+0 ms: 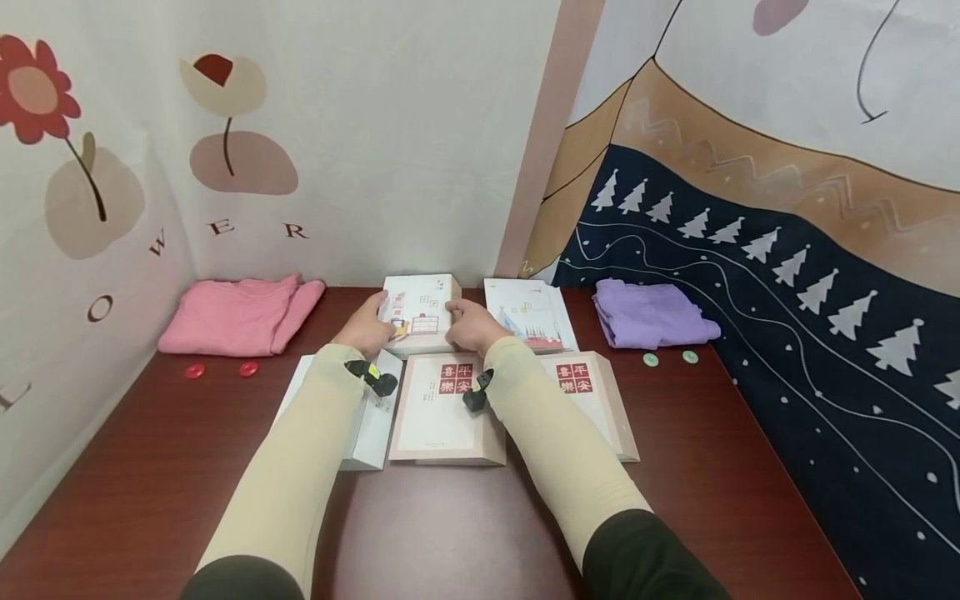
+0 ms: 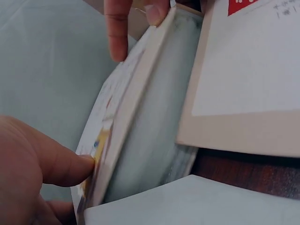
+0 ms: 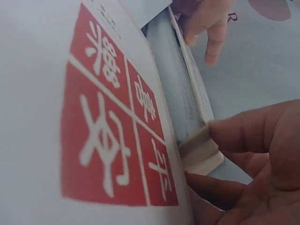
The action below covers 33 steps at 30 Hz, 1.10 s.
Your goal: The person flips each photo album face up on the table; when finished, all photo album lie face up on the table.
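Observation:
At the back of the table, both hands hold a thick white illustrated book (image 1: 422, 292) by its opposite sides. My left hand (image 1: 366, 328) grips its left side, the thumb pressed on the cover in the left wrist view. On the right side, my right hand (image 1: 476, 327) has its thumb at the cover's edge, with fingers lower down by the spine end in the right wrist view. Just in front lies a book with a red square print (image 1: 427, 421). Another white book (image 1: 375, 433) is under the left forearm, partly hidden.
A second illustrated book (image 1: 517, 298) lies right of the held one, and another red-print book (image 1: 609, 408) in front of it. Folded pink cloth (image 1: 232, 321) with two red buttons (image 1: 248, 368) is left; folded purple cloth (image 1: 648, 317) with two green buttons (image 1: 650, 360) is right.

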Tool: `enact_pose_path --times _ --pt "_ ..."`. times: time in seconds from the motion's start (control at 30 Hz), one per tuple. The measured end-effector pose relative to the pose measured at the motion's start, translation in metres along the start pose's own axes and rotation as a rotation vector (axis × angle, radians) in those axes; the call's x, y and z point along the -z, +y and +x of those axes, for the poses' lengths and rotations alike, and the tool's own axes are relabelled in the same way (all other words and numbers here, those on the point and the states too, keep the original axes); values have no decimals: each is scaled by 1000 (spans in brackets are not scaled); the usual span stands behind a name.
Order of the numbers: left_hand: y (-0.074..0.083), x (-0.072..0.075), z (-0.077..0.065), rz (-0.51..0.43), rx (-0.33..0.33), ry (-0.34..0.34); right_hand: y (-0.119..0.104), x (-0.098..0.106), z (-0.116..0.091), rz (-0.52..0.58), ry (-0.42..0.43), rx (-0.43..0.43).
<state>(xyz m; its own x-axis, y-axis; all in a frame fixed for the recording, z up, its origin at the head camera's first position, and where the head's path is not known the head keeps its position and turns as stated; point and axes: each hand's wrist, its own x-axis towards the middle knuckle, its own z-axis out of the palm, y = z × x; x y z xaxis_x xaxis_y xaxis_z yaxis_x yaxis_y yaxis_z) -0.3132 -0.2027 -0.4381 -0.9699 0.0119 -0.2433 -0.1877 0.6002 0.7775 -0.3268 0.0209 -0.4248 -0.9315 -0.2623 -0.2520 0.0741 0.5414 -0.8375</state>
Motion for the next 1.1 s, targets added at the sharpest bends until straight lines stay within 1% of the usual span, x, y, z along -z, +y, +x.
enact_pose_path --times 0.2,0.4,0.47,0.6,0.67,0.7,0.83,0.97,1.1 --pt "1 4 -1 22 -1 -7 1 -2 1 -31 40 -8" --pt "0 6 2 11 -24 6 -1 3 0 22 17 -18" --pt "-1 6 4 5 -24 6 -2 5 -2 55 -5 -13" --pt "-4 7 5 -13 -7 7 -6 7 -9 173 -85 12" --pt "-4 7 5 -33 -13 5 -6 7 -11 229 -118 19" --pt "-4 6 4 -40 -16 5 -6 7 -12 242 -121 18" --pt "-3 4 2 -72 -33 14 -1 5 -15 315 -100 15" --pt "-6 0 4 -83 -31 28 5 3 -18 382 -72 9" --pt "-12 -6 0 -102 -30 24 11 -3 -25 344 -43 14"
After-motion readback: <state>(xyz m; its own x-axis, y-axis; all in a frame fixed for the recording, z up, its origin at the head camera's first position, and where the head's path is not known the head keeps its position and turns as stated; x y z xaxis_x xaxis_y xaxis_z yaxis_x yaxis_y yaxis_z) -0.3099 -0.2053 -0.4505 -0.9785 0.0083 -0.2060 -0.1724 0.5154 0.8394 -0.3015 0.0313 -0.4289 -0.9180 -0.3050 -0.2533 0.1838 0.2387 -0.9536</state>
